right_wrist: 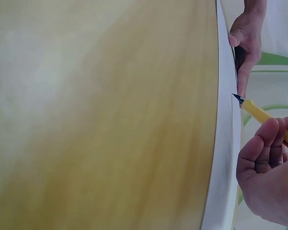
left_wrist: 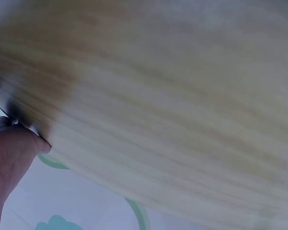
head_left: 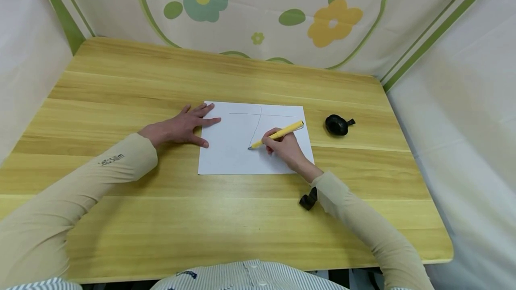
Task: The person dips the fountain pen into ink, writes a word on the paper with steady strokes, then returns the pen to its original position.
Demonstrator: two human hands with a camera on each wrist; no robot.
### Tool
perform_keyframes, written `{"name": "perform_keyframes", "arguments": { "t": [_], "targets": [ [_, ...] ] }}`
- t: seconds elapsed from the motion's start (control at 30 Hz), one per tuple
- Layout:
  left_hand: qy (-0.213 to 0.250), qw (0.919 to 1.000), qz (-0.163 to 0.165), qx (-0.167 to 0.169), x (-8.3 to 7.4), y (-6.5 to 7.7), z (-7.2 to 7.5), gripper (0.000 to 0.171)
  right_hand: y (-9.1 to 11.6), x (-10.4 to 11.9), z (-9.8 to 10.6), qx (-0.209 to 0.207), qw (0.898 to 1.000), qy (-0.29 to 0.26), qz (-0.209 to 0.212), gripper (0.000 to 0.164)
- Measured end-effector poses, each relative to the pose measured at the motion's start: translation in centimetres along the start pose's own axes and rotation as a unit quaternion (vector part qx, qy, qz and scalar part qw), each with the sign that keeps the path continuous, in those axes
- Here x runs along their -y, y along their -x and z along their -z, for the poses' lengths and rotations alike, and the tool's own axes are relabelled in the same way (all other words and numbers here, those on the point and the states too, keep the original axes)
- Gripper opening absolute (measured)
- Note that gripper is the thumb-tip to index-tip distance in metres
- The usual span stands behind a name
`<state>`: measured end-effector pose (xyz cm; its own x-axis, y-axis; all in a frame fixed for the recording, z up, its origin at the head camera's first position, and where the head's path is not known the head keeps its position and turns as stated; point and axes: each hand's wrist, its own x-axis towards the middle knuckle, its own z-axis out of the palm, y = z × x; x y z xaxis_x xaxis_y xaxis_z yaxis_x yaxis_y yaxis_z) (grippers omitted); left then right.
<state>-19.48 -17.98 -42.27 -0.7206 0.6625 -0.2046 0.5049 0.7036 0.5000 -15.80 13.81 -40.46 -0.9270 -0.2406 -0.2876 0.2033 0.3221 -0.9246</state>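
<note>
At the largest scale, we have the wooden table [head_left: 242,229], with a flower-printed curtain [head_left: 258,10] at twelve o'clock beyond it. The white sheet [head_left: 227,158] lies flat near the table's middle, and we take that as our clock's centre.

At nine o'clock the left hand [head_left: 183,127] rests across the sheet's edge, released, its fingers spread and gripping nothing; we think it steadies the paper. At three o'clock the right hand [head_left: 284,147] grasps the yellow pen [head_left: 287,131], whose back end leans towards two o'clock.

Off the sheet, also at three o'clock, sits a round black object [head_left: 336,125]; a smaller black item [head_left: 308,200], partly hidden by the cuff, lies between four and five. We cannot tell what either is.

Finest of all are the marks: a nearly level line [head_left: 243,113] towards twelve, and a slightly wavering line [head_left: 256,127] that crosses it and runs down to the nib [head_left: 249,148], just seven-ward of centre.

We judge the step in hand to be drawing that second line. The next move seems to call for light, even nib pressure and a firm left palm, so the paper doesn't slip.
</note>
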Motion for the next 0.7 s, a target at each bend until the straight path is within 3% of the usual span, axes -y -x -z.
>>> {"name": "perform_keyframes", "arguments": {
  "t": [0.7],
  "targets": [
    [-0.002,0.9999,-0.011,-0.005,0.02,-0.07,0.0,0.084,0.77,-0.35,-0.41,0.018,0.999,0.023,0.015,0.012]
  ]
}}
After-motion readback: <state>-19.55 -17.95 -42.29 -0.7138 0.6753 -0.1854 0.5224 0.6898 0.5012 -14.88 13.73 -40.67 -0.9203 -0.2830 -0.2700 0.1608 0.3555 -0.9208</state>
